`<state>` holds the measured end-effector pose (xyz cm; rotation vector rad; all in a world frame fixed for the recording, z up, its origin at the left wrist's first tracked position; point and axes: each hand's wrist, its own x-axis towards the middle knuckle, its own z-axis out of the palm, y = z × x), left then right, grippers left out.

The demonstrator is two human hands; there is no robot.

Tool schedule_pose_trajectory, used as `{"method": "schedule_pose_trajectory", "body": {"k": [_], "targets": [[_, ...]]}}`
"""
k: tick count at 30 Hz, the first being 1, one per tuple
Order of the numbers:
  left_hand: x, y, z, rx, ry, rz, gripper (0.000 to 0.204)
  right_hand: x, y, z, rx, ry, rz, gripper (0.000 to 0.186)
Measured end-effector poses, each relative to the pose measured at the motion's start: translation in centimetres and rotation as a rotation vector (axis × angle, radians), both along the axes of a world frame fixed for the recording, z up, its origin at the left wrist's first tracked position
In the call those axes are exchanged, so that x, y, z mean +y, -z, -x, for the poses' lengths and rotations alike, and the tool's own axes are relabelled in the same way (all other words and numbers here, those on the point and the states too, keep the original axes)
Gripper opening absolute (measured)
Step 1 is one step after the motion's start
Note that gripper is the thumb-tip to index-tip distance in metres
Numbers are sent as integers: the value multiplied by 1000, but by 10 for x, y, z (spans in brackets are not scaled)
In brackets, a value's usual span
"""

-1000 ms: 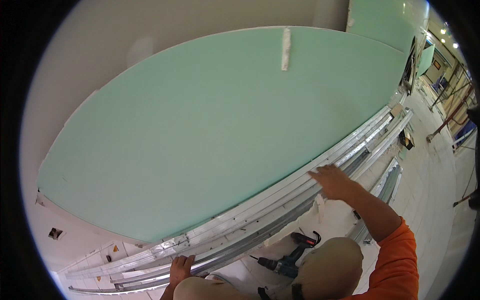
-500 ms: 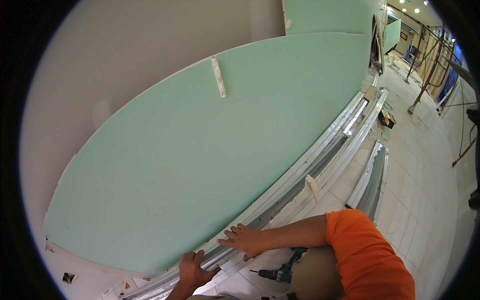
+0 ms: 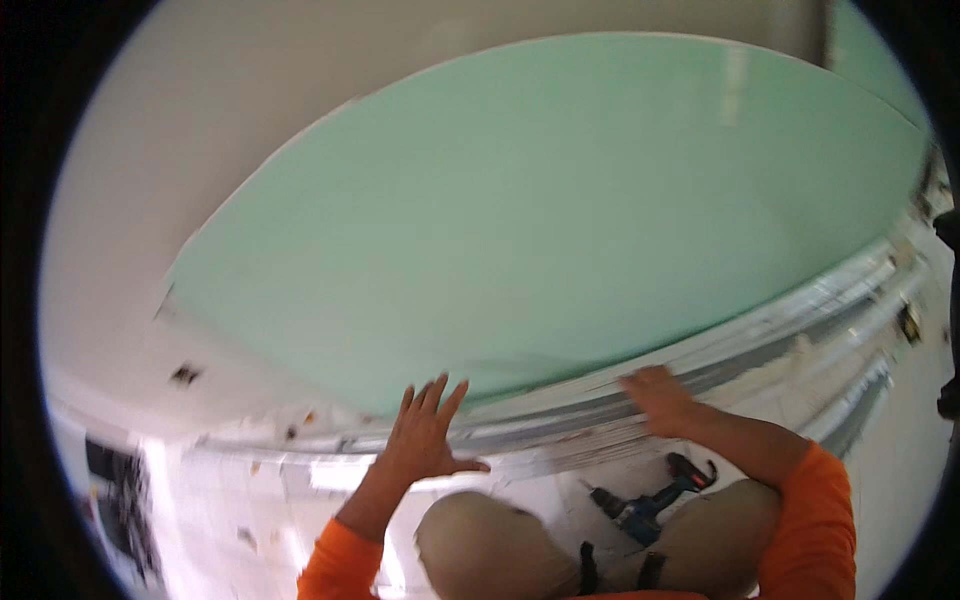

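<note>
A large pale green drywall board [image 3: 560, 220] leans against a white wall and fills most of the view. Along its lower edge lies a bundle of long silver metal channels [image 3: 740, 370]. My left hand [image 3: 425, 432] is spread flat, fingers apart, against the channels at the board's bottom edge. My right hand [image 3: 655, 397] rests palm down on the same channels further right; whether its fingers grip them is unclear. Both sleeves are orange. My bent knee in tan trousers [image 3: 480, 545] sits just below the hands.
A blue and black cordless drill [image 3: 650, 500] with a red part lies on the white floor beside my knee. More metal channels [image 3: 850, 410] lie on the floor to the right. Small bits of debris dot the floor at the left.
The view swung left and closer to the board's lower edge. My left hand rose and spread flat on the channels; my right hand now rests further right of it.
</note>
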<state>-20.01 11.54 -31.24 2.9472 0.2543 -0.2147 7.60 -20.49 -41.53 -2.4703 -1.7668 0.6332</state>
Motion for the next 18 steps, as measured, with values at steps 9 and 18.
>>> {"method": "schedule_pose_trajectory", "body": {"k": [9, 18], "targets": [[24, 38, 70, 238, -98, -43, 135, -58, -2, -23, -58, 59, 36, 85], [-1, 87, 16, 257, 48, 17, 118, -141, 14, -52, -114, 84, 112, 87]]}}
